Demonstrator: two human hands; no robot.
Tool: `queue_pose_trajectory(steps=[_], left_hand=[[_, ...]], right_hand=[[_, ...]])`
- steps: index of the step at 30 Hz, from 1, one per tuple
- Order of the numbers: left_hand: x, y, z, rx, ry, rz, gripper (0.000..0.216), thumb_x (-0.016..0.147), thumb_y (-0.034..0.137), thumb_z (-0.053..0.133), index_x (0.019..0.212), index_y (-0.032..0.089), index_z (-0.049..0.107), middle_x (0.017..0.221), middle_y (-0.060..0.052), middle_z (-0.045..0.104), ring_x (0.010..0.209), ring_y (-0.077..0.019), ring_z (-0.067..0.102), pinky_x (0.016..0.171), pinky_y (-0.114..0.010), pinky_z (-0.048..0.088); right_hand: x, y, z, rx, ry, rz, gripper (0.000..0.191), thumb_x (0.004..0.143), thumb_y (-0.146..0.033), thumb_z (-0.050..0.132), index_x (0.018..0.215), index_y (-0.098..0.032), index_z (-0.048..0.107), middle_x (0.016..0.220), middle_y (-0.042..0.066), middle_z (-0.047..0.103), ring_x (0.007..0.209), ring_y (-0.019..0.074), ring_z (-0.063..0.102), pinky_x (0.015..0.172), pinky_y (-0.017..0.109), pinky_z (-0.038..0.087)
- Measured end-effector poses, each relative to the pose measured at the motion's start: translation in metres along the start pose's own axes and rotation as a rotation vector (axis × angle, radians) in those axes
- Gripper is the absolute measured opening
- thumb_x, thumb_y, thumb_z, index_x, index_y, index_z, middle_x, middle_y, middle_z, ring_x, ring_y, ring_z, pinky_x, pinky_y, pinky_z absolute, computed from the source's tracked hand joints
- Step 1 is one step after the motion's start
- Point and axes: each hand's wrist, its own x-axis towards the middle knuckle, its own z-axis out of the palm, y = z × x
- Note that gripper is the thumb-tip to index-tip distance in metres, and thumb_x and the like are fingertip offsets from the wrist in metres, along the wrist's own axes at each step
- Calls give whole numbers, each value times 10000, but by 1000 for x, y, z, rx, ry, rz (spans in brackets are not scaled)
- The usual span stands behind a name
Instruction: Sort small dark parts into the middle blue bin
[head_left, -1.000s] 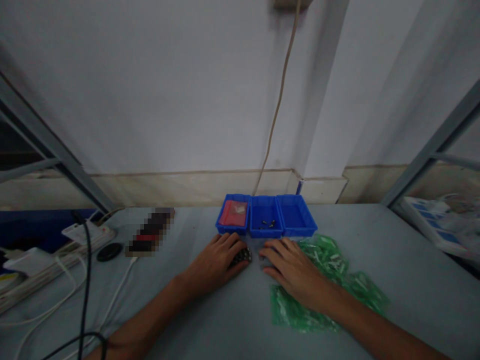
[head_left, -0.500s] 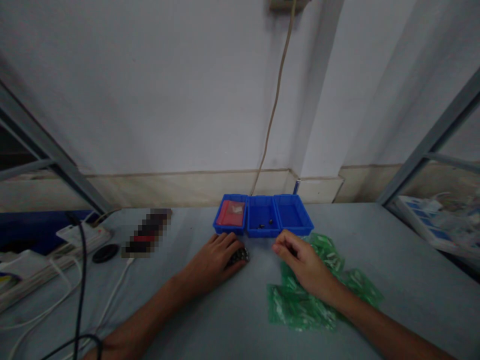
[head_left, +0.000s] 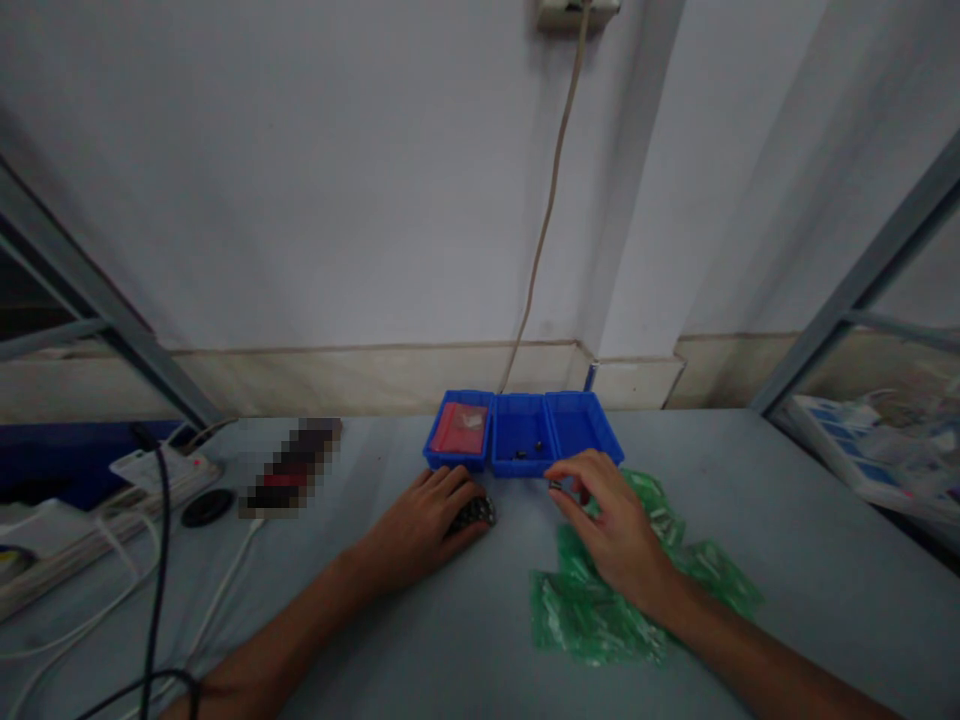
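My left hand (head_left: 431, 518) rests on the table, its fingers curled around a cluster of small shiny dark metal parts (head_left: 474, 512). Part of that cluster is hidden under the fingers. Between the thumb and forefinger of my right hand (head_left: 611, 515) is pinched one small dark metal piece (head_left: 555, 485); its exact kind is too small to make out. This hand hovers just in front of the blue trays. In the middle blue tray (head_left: 523, 467) lie a few small dark parts (head_left: 520, 455). Green plastic bags (head_left: 592, 615) with contents lie beneath and beside my right wrist.
The left blue tray (head_left: 457, 461) holds a red packet (head_left: 448, 438); a right blue tray (head_left: 581, 425) adjoins the middle one. At left are a pixelated object (head_left: 292, 468), a black disc (head_left: 208, 508), a power strip (head_left: 67, 560) and loose cables. A wall stands behind.
My right hand's fingers have extended from a curled pose, and a small metal piece now shows between the fingertips. My left hand stays around the parts.
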Motion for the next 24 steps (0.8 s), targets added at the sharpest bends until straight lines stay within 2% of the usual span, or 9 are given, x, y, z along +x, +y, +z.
queue_pose_trajectory(steps=[3, 5, 7, 11, 14, 20, 24], left_hand=[[0, 0, 0, -2, 12, 2, 228, 1089, 423, 647, 1222, 238, 655, 1189, -69, 662, 1096, -287, 637, 972, -449, 527], [0, 0, 1, 0, 17, 5, 224, 1093, 426, 639, 1221, 243, 657, 1186, -68, 665, 1091, -284, 641, 968, -445, 528], [-1, -1, 2, 2, 22, 8, 217, 1097, 420, 633, 1230, 250, 652, 1191, -65, 667, 1087, -281, 643, 969, -443, 528], [-3, -3, 4, -4, 46, -7, 304, 1086, 444, 651, 1299, 233, 601, 1242, -81, 666, 1113, -293, 644, 996, -464, 528], [-3, -3, 4, 9, 42, -19, 329, 1073, 481, 667, 1250, 216, 587, 1234, -94, 665, 1094, -303, 648, 979, -477, 535], [-2, 0, 3, 26, 17, -27, 278, 1083, 471, 649, 1198, 222, 601, 1195, -85, 664, 1077, -298, 655, 950, -456, 548], [-2, 0, 3, 9, 30, -24, 279, 1083, 478, 641, 1206, 229, 612, 1173, -75, 667, 1057, -289, 663, 937, -445, 558]], right_hand=[[-2, -4, 0, 43, -12, 10, 81, 1014, -248, 711, 1085, -272, 741, 969, 36, 705, 849, 232, 617, 803, 360, 477], [-1, -4, 1, 146, -26, 132, 91, 1023, -320, 707, 1095, -269, 733, 952, 32, 704, 814, 219, 625, 754, 341, 483], [1, -1, 2, 272, -41, 282, 182, 1047, -417, 661, 1123, -263, 720, 885, 24, 687, 777, 212, 626, 692, 321, 476], [5, 8, 5, 441, -47, 482, 359, 1034, -587, 604, 1077, -245, 706, 718, -23, 539, 625, 181, 527, 539, 281, 380], [5, 11, 5, 396, -3, 471, 361, 1035, -589, 593, 1057, -247, 705, 730, -24, 517, 651, 186, 519, 564, 287, 390], [1, 3, 5, 259, 26, 327, 248, 1080, -461, 569, 1118, -255, 701, 917, 25, 651, 875, 230, 632, 777, 335, 492], [0, -2, 6, 234, 16, 309, 209, 1073, -421, 580, 1122, -258, 701, 971, 38, 670, 893, 236, 631, 757, 336, 490]])
